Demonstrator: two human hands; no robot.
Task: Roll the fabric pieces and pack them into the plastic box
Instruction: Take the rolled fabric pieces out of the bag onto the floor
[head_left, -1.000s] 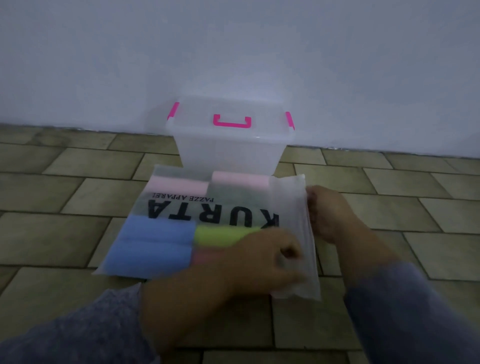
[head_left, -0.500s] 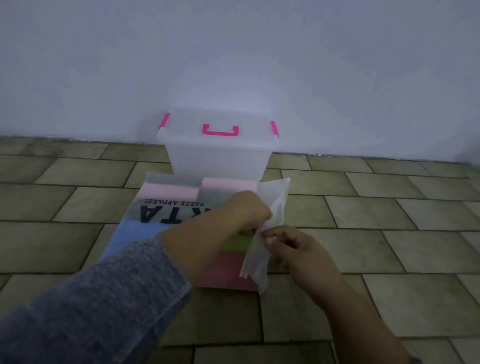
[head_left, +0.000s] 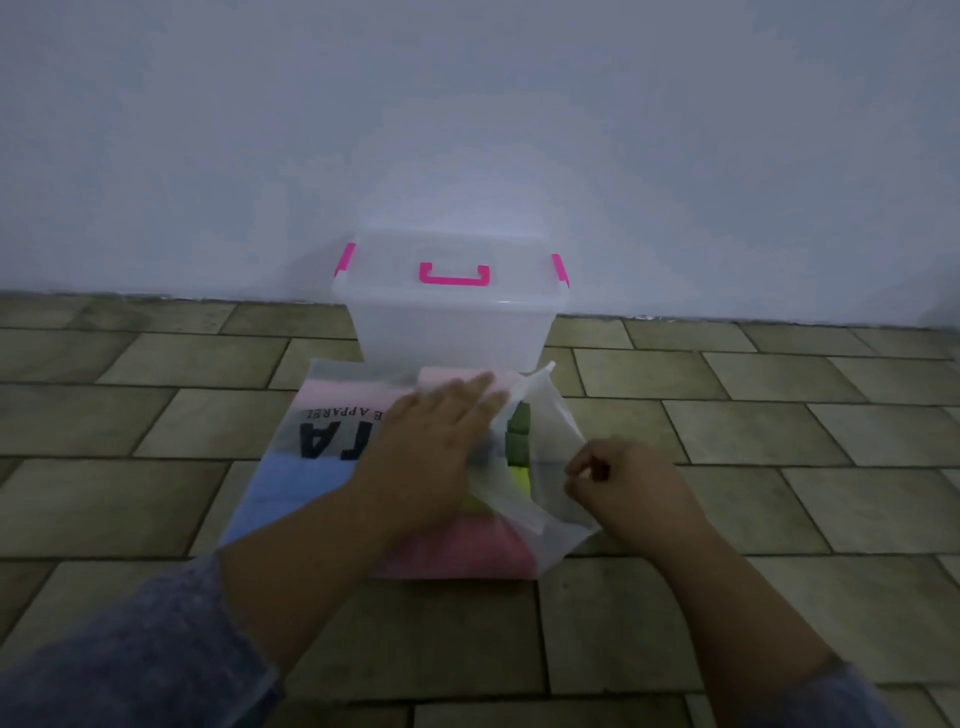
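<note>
left hand (head_left: 436, 447): we are pressing it flat, fingers straight, on the bag (head_left: 332, 415).
right hand (head_left: 628, 488): we are pinching the bag's open edge.
fabric (head_left: 518, 441): lying inside the bag on the floor (head_left: 156, 431).
box (head_left: 452, 327): sitting lidded at the wall (head_left: 467, 130), just behind the bag.

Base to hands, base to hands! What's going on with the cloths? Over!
Left hand flat on the bag. Right hand pinching its flap. Fabric pieces inside the bag. Plastic box behind, lid on.
</note>
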